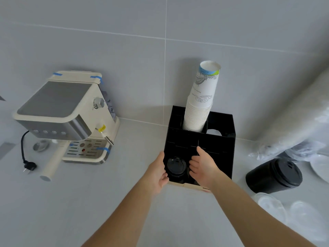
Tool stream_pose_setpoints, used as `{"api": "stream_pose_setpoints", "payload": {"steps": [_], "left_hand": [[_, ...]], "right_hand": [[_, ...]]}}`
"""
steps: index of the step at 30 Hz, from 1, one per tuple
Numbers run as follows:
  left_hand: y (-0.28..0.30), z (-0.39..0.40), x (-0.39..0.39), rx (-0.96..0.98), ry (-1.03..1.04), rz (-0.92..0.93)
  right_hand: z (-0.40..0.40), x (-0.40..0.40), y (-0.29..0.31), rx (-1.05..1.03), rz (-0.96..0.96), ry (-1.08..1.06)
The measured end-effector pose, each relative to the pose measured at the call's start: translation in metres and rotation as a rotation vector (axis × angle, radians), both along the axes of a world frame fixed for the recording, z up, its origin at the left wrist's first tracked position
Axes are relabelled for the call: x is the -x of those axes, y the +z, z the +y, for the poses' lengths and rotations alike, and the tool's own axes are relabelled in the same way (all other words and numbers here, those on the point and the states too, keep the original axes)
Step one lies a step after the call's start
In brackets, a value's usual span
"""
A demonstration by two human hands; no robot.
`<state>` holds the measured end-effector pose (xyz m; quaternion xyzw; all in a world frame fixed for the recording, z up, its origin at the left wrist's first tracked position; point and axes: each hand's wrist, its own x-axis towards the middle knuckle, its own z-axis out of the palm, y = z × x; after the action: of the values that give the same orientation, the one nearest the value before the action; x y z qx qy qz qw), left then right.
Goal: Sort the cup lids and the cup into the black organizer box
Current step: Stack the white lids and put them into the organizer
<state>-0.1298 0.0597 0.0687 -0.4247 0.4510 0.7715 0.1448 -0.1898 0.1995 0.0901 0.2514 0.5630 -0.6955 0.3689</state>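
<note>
Right at the front of the black organizer box (216, 139), both hands are working the near-left compartment. Down in that slot sits a stack of black lids (176, 166), top lid facing up, and the left hand (157, 172) is cupped against its left side, fingers curled loosely at the box's outer wall. The right hand (202, 166) comes in from the other side, fingers bent toward the lids, thumb raised along the divider. Whether either hand truly grips the stack or only steadies it, that cannot be told from this angle.

Behind, in the back-left compartment, a tall stack of white paper cups (201, 104) stands leaning slightly right, bottoms up. Something white shows in the back-right compartment, too hidden to name.

Over on the right of the grey counter (106, 202), a sleeve of black lids wrapped in clear plastic (274, 175) lies on its side, well apart from the box. Clear lids (277, 205) lie near it, and crumpled plastic wrapping (302, 132) piles up behind. Far left, a cream espresso machine (67, 118) stands by the wall, its plug (29, 166) loose on the counter.
</note>
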Motion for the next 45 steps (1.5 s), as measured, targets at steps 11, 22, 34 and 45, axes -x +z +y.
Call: {"api": "stream_pose_setpoints", "payload": {"steps": [11, 22, 34, 45], "left_hand": [[0.047, 0.007, -0.058, -0.106, 0.072, 0.245], [0.075, 0.045, -0.091, -0.104, -0.001, 0.308], [0.072, 0.112, -0.075, -0.039, -0.168, 0.276], [0.049, 0.172, -0.060, -0.001, -0.265, 0.177]], "right_hand": [[0.054, -0.042, 0.039, 0.122, 0.166, -0.081], [0.151, -0.098, 0.074, 0.142, 0.261, -0.290], [0.263, -0.129, 0.071, 0.077, 0.293, -0.555], [0.315, -0.146, 0.020, 0.055, 0.169, -0.611]]}}
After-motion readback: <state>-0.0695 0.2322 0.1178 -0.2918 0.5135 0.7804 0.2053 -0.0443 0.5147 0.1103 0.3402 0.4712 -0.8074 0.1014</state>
